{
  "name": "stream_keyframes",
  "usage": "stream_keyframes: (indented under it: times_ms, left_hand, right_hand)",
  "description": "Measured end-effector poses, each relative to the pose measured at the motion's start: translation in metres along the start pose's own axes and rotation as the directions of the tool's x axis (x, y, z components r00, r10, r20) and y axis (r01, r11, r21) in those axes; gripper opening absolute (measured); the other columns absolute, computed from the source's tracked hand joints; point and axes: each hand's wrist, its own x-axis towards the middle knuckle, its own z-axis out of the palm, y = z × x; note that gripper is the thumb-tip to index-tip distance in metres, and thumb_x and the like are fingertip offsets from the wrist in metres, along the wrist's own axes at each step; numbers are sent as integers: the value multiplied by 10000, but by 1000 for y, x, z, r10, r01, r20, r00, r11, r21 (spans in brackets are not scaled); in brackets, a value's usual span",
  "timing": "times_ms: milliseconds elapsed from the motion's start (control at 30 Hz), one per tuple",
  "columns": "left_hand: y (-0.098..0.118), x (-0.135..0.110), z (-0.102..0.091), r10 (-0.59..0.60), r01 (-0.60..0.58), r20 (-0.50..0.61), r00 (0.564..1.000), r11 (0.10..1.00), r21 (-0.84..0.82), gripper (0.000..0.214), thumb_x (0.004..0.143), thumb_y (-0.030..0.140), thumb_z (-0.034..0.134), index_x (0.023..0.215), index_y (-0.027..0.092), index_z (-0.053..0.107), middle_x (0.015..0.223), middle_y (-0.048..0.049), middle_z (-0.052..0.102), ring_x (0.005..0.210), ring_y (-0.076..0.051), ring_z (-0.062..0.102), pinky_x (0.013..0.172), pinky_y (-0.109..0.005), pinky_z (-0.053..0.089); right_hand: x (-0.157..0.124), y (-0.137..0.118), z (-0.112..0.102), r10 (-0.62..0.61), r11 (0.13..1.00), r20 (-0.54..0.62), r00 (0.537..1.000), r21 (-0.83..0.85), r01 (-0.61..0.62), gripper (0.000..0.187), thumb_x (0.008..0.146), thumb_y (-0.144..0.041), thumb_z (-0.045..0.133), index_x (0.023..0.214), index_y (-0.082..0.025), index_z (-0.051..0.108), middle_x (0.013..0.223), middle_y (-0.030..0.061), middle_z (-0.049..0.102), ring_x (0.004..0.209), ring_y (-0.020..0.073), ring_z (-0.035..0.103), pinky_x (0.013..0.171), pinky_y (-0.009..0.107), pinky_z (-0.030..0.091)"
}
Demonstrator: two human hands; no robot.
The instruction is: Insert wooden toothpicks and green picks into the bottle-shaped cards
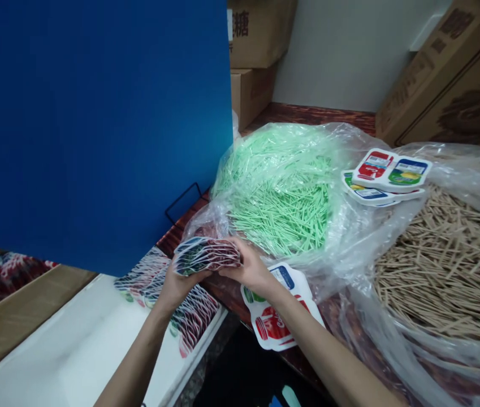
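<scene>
Between my hands is a stack of printed packets point(206, 255), seen edge-on, with white rims and dark red and green faces. My left hand point(184, 285) grips its left end and underside. My right hand point(246, 268) closes round its right end. Under my right forearm lies a flat jar-shaped packet point(280, 316) with red, green and blue print. Rows of similar packets point(193, 316) stand on edge in a white tray point(95, 339) below my left hand. A clear bag of green sticks point(282, 209) lies just beyond my hands.
A large blue panel point(95, 124) fills the upper left. At right is an open clear bag of brown sticks point(447, 271), with several jar-shaped packets point(386, 172) lying by it. Cardboard boxes point(260, 34) stand at the back; another carton point(447, 79) leans at right.
</scene>
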Motion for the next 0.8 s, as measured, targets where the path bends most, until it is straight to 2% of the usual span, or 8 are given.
stream_keyframes:
  times_ms: [167,267,367,533,600,667,733,800]
  left_hand:
    - [-7,-4,0,4,-5,12,1000,992,123,519,662,316,790,1138,195,621,1155,-104,669,1090,-287,621,1017,-450,437]
    - [-12,-5,1,19,-19,-3,1000,991,136,522,652,319,794,1133,204,626,1201,-105,647,1114,-285,607,1017,-445,437]
    - [-14,-5,0,-25,31,-44,999,991,133,583,628,323,807,1164,210,607,1216,-99,644,1129,-288,600,1016,-448,439]
    - [-14,-1,-1,-42,48,-37,998,987,155,575,613,326,821,1139,199,630,1146,-95,684,1066,-291,634,999,-445,450]
    - [-14,0,-1,-29,30,-16,999,991,130,539,650,331,800,1144,203,630,1153,-88,683,1065,-278,637,997,-434,457]
    - [-14,0,-1,-11,12,-8,1000,993,116,527,678,341,784,1159,197,626,1181,-91,674,1101,-276,621,1014,-435,447]
    - [-13,0,0,-9,11,-16,1000,993,119,545,681,352,783,1175,188,620,1181,-94,680,1106,-279,619,1017,-445,447]
    - [-13,-1,1,-24,26,-20,1000,993,112,558,675,361,788,1175,179,620,1162,-97,693,1077,-282,635,1004,-454,459]
  right_hand:
    - [-4,5,-5,6,999,16,1000,-37,-5,386,703,-217,741,1060,-200,594,1004,39,660,921,210,631,845,351,482]
    - [-4,7,-5,-2,995,18,1000,-97,4,390,700,-200,733,1065,-203,597,1027,46,659,944,223,621,855,366,475]
    - [-3,5,-4,5,995,21,1000,-95,-3,412,706,-192,723,1096,-209,590,1042,43,666,967,234,621,874,384,472]
    - [-1,8,-2,7,997,13,1000,-78,-6,456,702,-175,717,1137,-218,587,1092,51,669,1035,252,616,938,420,453]
    - [-1,9,-3,13,994,20,1000,-110,-11,519,693,-163,714,1189,-218,571,1147,64,654,1098,263,592,984,441,424]
    - [-2,5,-6,26,983,21,999,-183,-21,682,677,-159,722,1313,-223,485,1274,89,588,1201,280,528,1043,466,369]
    - [-5,-6,-9,20,957,23,1000,-289,-13,853,668,-169,734,1425,-239,346,1398,108,477,1295,292,437,1085,483,318]
    - [-7,-23,-13,-27,914,42,999,-403,42,909,690,-189,733,1463,-261,261,1464,109,385,1353,289,353,1109,485,289]
